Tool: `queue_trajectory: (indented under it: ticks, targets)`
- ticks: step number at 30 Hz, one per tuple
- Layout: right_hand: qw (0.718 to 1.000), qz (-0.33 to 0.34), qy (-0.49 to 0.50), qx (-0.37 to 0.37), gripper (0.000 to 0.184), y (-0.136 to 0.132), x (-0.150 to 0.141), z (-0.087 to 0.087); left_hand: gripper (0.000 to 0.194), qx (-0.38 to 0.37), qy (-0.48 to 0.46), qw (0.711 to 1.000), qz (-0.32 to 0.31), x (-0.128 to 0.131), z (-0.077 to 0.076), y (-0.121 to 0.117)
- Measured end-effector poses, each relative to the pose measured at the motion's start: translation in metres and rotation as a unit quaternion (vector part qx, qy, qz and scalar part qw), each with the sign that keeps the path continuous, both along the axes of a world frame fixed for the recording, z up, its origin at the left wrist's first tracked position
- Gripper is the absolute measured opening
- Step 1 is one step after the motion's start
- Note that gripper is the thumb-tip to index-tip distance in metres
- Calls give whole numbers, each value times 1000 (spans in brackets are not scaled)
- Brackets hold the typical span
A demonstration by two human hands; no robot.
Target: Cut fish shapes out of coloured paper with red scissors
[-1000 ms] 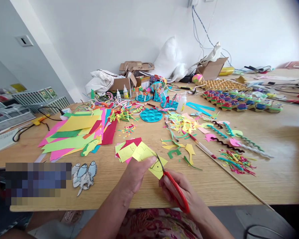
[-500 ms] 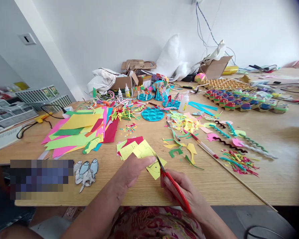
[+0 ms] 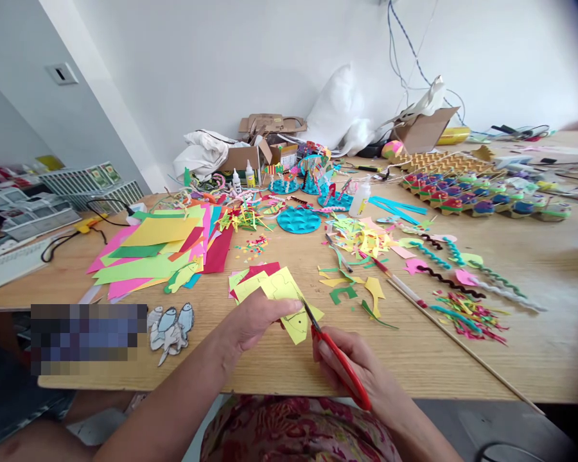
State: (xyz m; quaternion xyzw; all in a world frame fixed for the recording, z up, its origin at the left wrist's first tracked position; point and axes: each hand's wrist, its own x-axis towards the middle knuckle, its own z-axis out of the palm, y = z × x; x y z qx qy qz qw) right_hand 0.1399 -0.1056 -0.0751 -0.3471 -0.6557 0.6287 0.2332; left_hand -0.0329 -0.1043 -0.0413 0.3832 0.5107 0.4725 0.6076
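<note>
Near the table's front edge, my left hand (image 3: 257,317) pinches a piece of yellow paper (image 3: 296,328) with a fish outline drawn on it. My right hand (image 3: 347,359) grips red-handled scissors (image 3: 341,359), whose blades lie at the paper's upper edge, close to my left thumb. Just beyond my left hand rest more yellow sheets (image 3: 280,282) with drawn outlines, over a dark red sheet (image 3: 264,268). Several grey-blue paper fish (image 3: 171,330) are piled to the left. A green-yellow paper fish (image 3: 182,277) lies beside the coloured sheets.
Stacked coloured paper (image 3: 161,232) spreads at the left. Yellow and green scraps (image 3: 373,292) lie right of the scissors, near a long wooden stick (image 3: 467,343). A blue scalloped disc (image 3: 298,219), a glue bottle (image 3: 360,197) and painted egg-carton pieces (image 3: 481,196) stand farther back.
The whole scene has shifted slightly to the right in view. Both hands keep nearly the same hold on the paper and scissors.
</note>
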Motion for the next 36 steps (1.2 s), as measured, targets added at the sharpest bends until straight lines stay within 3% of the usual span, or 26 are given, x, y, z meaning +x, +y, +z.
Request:
queue_trajectory:
  ticks: [24,36]
  targets:
    - [999,7,-23,43,44,3,4,-5,18,-46,-1,998,-49,-6,5,7]
    - [1000,-6,-3,-8,46,1,0,-3,20,12,-4,999,-31,-1,5,4]
